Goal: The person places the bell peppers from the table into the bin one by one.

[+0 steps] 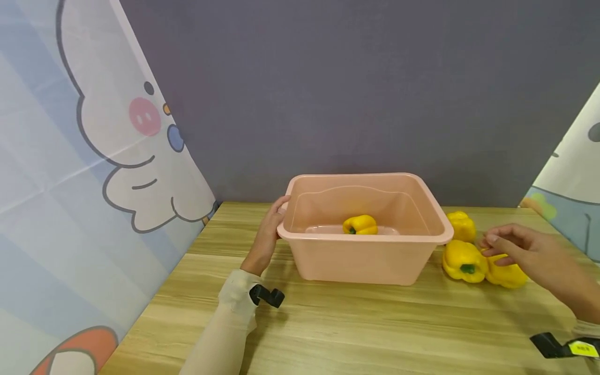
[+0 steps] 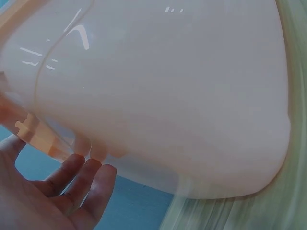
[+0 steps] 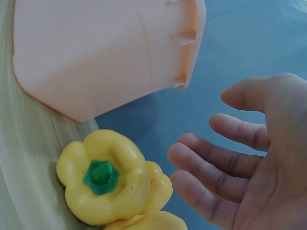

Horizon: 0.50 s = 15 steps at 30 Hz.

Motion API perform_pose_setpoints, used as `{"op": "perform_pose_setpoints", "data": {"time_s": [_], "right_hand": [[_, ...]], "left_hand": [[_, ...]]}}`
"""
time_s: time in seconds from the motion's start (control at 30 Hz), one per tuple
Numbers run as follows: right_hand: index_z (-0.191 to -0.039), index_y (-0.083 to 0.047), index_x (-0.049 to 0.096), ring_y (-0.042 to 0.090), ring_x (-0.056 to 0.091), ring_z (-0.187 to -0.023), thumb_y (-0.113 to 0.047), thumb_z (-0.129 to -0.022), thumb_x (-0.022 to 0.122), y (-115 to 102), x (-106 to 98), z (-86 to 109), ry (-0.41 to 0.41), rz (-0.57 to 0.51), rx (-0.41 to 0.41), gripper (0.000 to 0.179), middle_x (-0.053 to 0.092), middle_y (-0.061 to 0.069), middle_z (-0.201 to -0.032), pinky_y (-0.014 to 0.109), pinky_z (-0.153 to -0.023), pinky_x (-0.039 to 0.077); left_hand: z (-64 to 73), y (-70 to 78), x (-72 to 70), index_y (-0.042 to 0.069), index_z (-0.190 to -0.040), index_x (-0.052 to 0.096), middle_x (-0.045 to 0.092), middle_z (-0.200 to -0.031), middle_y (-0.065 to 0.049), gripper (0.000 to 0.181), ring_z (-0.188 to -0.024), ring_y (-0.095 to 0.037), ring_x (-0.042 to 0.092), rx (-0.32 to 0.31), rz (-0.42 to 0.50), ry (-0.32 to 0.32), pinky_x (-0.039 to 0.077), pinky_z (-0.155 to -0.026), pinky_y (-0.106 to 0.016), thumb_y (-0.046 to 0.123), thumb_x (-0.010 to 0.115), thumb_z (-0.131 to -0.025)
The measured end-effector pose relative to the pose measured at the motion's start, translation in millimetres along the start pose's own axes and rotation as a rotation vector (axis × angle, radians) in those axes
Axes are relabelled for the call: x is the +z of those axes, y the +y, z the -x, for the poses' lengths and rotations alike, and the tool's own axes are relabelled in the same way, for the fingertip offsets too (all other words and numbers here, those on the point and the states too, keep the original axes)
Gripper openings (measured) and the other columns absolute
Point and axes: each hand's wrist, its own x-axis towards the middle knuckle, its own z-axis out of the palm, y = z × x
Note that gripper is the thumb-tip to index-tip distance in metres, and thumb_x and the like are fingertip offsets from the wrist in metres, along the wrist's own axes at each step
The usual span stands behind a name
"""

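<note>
A pink plastic bin (image 1: 361, 260) stands upright on the table, with one yellow bell pepper (image 1: 360, 224) lying inside on its floor. My left hand (image 1: 267, 233) holds the bin's left rim; the left wrist view has its fingertips (image 2: 103, 178) curled up under the edge. To the right of the bin, several yellow bell peppers lie grouped: a rear pepper (image 1: 461, 227), a front pepper (image 1: 457, 258) with its green stem facing forward, and a right pepper (image 1: 508, 274) partly covered by my right hand (image 1: 527, 250). That hand hovers with loosely bent fingers and nothing in them.
The wood-grain table (image 1: 319, 323) stretches in front of the bin. Behind it rises a dark grey panel (image 1: 356, 88). A cartoon-printed cloth (image 1: 61, 172) hangs on the left, with another printed cloth (image 1: 574, 179) at the right edge.
</note>
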Motion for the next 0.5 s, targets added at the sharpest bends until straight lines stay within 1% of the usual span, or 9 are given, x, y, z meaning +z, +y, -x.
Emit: {"op": "perform_pose_setpoints", "data": {"time_s": [0.03, 0.07, 0.13, 0.23, 0.3, 0.33, 0.4, 0.47, 0.5], "right_hand": [[-0.126, 0.005, 0.053, 0.002, 0.065, -0.084, -0.024, -0.108, 0.047, 2.1, 0.5, -0.3, 0.003, 0.002, -0.015, 0.035, 0.066, -0.017, -0.100, 0.028, -0.066, 0.055], [-0.126, 0.005, 0.053, 0.001, 0.065, -0.084, -0.023, -0.108, 0.047, 3.8, 1.0, -0.7, 0.005, 0.001, -0.028, 0.034, 0.064, -0.023, -0.099, 0.028, -0.065, 0.055], [-0.126, 0.006, 0.053, 0.000, 0.065, -0.083, -0.019, -0.107, 0.048, 6.6, 1.8, -1.8, 0.007, -0.005, -0.049, 0.032, 0.061, -0.029, -0.099, 0.028, -0.065, 0.055], [-0.124, 0.007, 0.053, 0.000, 0.065, -0.083, -0.016, -0.107, 0.048, 9.2, 1.5, -2.5, 0.015, -0.001, -0.071, 0.029, 0.060, -0.030, -0.098, 0.029, -0.064, 0.055], [-0.125, 0.007, 0.053, 0.000, 0.065, -0.083, -0.015, -0.107, 0.048, 10.5, 0.9, -2.6, 0.013, 0.008, -0.076, 0.029, 0.060, -0.030, -0.098, 0.029, -0.063, 0.055], [-0.125, 0.007, 0.052, -0.001, 0.065, -0.083, -0.016, -0.107, 0.049, 11.0, 0.7, -2.8, 0.009, 0.016, -0.074, 0.030, 0.060, -0.029, -0.099, 0.029, -0.063, 0.055], [-0.126, 0.007, 0.052, -0.001, 0.064, -0.083, -0.018, -0.106, 0.051, 11.8, 1.3, -3.6, -0.004, 0.035, -0.060, 0.032, 0.063, -0.020, -0.102, 0.029, -0.063, 0.055], [-0.128, 0.008, 0.051, -0.002, 0.063, -0.083, -0.020, -0.105, 0.053, 12.2, 2.1, -4.2, -0.022, 0.055, -0.041, 0.037, 0.067, -0.006, -0.106, 0.029, -0.063, 0.056], [-0.130, 0.009, 0.051, -0.001, 0.063, -0.083, -0.022, -0.105, 0.054, 12.2, 2.6, -4.6, -0.037, 0.066, -0.027, 0.040, 0.067, 0.003, -0.110, 0.030, -0.064, 0.056]], "left_hand": [[0.1, 0.2, 0.3, 0.021, -0.153, 0.040, 0.057, -0.118, -0.016, 0.052, -0.101, -0.031, 0.059, -0.005, -0.002, -0.001, 0.049, -0.083, -0.039, 0.041, 0.039, -0.105], [0.3, 0.3, 0.6, 0.022, -0.153, 0.039, 0.057, -0.120, -0.017, 0.052, -0.101, -0.031, 0.059, -0.007, -0.001, -0.002, 0.049, -0.084, -0.039, 0.041, 0.039, -0.105], [0.6, 0.2, 0.3, 0.024, -0.153, 0.039, 0.055, -0.129, -0.019, 0.051, -0.103, -0.028, 0.060, -0.015, -0.004, -0.004, 0.049, -0.085, -0.040, 0.040, 0.040, -0.104], [-0.3, 0.3, -0.8, 0.026, -0.154, 0.038, 0.050, -0.139, -0.022, 0.051, -0.104, -0.027, 0.060, -0.026, -0.008, -0.020, 0.048, -0.087, -0.041, 0.040, 0.039, -0.104], [-0.9, 0.6, -1.5, 0.028, -0.154, 0.038, 0.046, -0.145, -0.019, 0.051, -0.108, -0.028, 0.058, -0.030, -0.008, -0.028, 0.047, -0.088, -0.043, 0.041, 0.039, -0.105], [-1.3, 0.7, -1.7, 0.028, -0.154, 0.037, 0.045, -0.147, -0.017, 0.051, -0.111, -0.032, 0.057, -0.031, -0.006, -0.032, 0.046, -0.089, -0.044, 0.041, 0.039, -0.105], [-1.6, 0.5, -2.2, 0.027, -0.154, 0.036, 0.044, -0.149, -0.014, 0.052, -0.117, -0.038, 0.054, -0.031, -0.003, -0.039, 0.045, -0.091, -0.047, 0.041, 0.039, -0.105], [-1.5, -0.4, -2.2, 0.026, -0.155, 0.036, 0.042, -0.151, -0.009, 0.053, -0.122, -0.043, 0.050, -0.028, -0.002, -0.041, 0.045, -0.094, -0.050, 0.042, 0.039, -0.105], [-1.5, -1.0, -2.1, 0.026, -0.156, 0.035, 0.042, -0.152, -0.009, 0.054, -0.123, -0.045, 0.049, -0.028, -0.003, -0.041, 0.044, -0.094, -0.050, 0.042, 0.039, -0.105]]}}
